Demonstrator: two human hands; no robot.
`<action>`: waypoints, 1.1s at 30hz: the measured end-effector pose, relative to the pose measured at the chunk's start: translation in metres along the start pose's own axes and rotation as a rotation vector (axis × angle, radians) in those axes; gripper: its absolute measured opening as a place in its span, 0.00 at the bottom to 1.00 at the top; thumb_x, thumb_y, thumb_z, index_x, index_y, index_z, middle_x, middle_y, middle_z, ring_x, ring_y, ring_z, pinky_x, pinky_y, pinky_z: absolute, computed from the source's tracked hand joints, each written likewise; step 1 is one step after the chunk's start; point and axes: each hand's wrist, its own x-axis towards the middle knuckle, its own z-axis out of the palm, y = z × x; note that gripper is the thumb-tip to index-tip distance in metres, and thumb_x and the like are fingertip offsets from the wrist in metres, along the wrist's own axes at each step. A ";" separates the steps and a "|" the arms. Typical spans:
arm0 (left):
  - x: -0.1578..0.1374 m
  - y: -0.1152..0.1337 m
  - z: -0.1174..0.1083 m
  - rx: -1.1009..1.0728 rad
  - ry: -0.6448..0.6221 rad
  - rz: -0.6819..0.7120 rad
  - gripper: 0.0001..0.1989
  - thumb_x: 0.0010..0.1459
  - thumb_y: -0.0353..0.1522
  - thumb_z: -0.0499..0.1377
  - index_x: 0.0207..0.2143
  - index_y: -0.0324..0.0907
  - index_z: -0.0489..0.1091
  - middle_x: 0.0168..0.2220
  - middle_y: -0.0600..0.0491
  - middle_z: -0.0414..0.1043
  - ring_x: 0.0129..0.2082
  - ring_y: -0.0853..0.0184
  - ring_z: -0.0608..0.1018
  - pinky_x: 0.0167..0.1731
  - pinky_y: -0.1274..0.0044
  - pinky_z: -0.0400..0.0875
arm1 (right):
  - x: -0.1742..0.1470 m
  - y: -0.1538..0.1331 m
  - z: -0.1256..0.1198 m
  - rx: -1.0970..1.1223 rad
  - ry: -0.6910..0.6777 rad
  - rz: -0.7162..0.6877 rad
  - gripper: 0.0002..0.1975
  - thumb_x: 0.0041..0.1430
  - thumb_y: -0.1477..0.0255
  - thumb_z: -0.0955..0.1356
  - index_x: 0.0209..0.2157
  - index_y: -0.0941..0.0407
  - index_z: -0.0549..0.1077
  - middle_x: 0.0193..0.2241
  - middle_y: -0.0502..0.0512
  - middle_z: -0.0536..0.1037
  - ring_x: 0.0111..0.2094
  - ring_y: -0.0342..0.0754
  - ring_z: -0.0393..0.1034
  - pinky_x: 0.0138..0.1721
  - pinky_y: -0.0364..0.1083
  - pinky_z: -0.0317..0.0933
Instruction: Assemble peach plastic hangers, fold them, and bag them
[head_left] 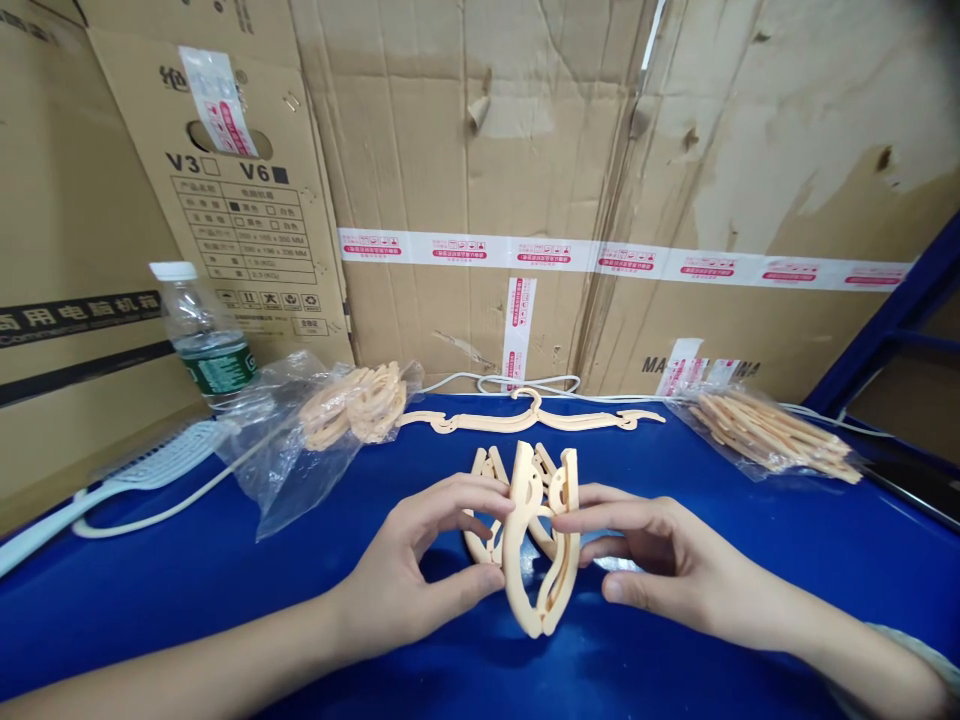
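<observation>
A pale wooden-coloured folding hanger [514, 560], folded into a narrow pointed shape, stands upright at the middle of the blue table. My left hand [431, 560] grips its left arm, with the thumb low and the fingers higher up. On the other side, my right hand [660, 560] has its fingertips on the right arm, while its thumb stays apart from the hanger. Just behind stands another folded hanger [477, 545], partly hidden by the first one and my left fingers. Farther back lies an unfolded hanger [487, 423], its hook pointing toward the cardboard.
A clear bag of folded hangers [352, 405] lies at left, near a water bottle [214, 360] and a light-blue hairbrush [161, 460]. Another bag of straight pieces [772, 432] lies at right. Cardboard [465, 320] walls the back; a white cable [450, 380] runs along it.
</observation>
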 end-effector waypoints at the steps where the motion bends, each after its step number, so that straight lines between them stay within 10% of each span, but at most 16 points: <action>1: 0.000 -0.001 -0.001 0.013 -0.007 0.003 0.16 0.54 0.27 0.65 0.46 0.45 0.74 0.50 0.46 0.72 0.48 0.58 0.76 0.43 0.72 0.75 | -0.001 0.000 0.000 -0.006 0.002 0.000 0.19 0.59 0.70 0.72 0.52 0.49 0.74 0.60 0.57 0.64 0.53 0.51 0.69 0.54 0.49 0.66; 33: -0.003 -0.004 0.002 -0.180 -0.182 -0.149 0.27 0.55 0.27 0.64 0.57 0.52 0.66 0.59 0.47 0.65 0.52 0.56 0.75 0.51 0.64 0.74 | -0.009 -0.003 0.005 -0.065 -0.035 -0.058 0.22 0.61 0.70 0.70 0.57 0.47 0.70 0.64 0.58 0.60 0.52 0.53 0.70 0.53 0.54 0.67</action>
